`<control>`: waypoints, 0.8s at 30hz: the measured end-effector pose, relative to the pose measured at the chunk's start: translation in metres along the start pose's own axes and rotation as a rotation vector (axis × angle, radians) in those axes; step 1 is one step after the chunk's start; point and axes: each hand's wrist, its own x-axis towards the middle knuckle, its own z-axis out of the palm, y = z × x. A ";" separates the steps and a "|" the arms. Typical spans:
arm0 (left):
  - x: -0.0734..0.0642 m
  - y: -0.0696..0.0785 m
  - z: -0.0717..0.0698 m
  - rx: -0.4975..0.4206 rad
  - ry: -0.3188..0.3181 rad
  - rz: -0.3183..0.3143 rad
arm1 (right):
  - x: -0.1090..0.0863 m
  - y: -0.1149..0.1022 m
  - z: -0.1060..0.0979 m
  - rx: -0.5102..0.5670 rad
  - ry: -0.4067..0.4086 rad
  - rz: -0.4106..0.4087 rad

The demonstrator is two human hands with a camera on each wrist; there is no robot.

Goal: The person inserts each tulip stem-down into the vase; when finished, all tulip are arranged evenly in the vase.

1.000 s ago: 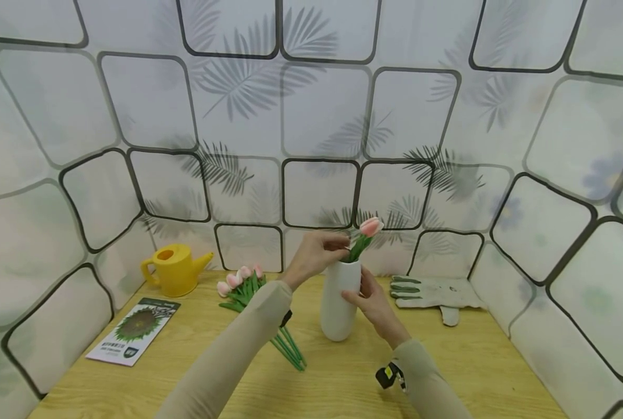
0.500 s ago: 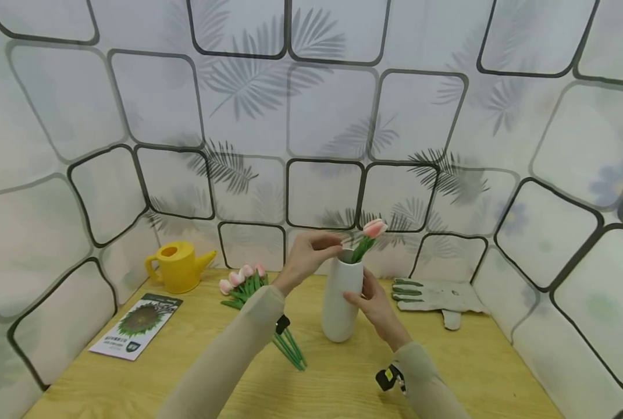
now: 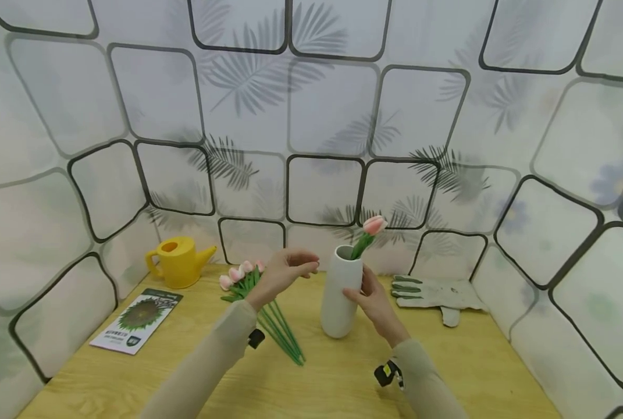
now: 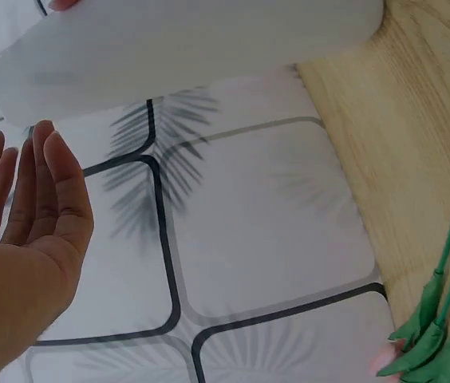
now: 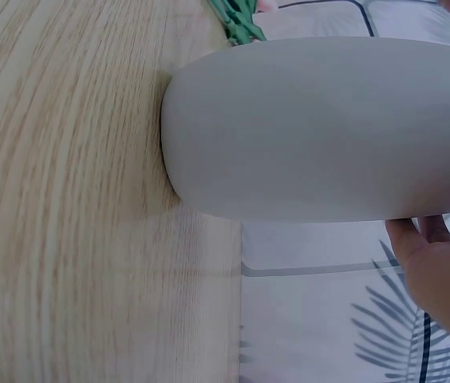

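A white vase [image 3: 339, 302] stands upright on the wooden table, with one pink tulip [image 3: 375, 225] leaning rightward out of its mouth. My right hand [image 3: 376, 305] grips the vase's right side, thumb in front and fingers behind; the right wrist view shows fingers [image 5: 416, 231] against its wall. To the left of the vase, my left hand [image 3: 286, 274] hovers in the air, holding nothing, its fingers loosely bent. In the left wrist view those fingers [image 4: 57, 179] are apart from the vase [image 4: 169, 48]. Below that hand lies a bunch of pink tulips [image 3: 236, 275] with long green stems.
A yellow watering can [image 3: 177, 262] stands at the back left. In front of it lies a seed packet [image 3: 139, 320] with a sunflower picture. White and green work gloves [image 3: 439, 292] lie at the back right. Patterned curtain-like walls [image 3: 321, 192] enclose the table's back and sides.
My left hand has come away from the tulip at the vase's mouth and moved left and down. The tulip stays in the vase, and my right hand keeps its grip.
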 end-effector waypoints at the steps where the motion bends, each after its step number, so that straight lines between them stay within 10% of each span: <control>1: -0.003 -0.003 -0.004 0.006 -0.002 -0.014 | 0.000 0.000 0.000 -0.003 -0.001 -0.002; 24: -0.033 -0.067 -0.065 0.005 0.149 -0.140 | 0.001 0.002 0.001 -0.004 0.008 -0.029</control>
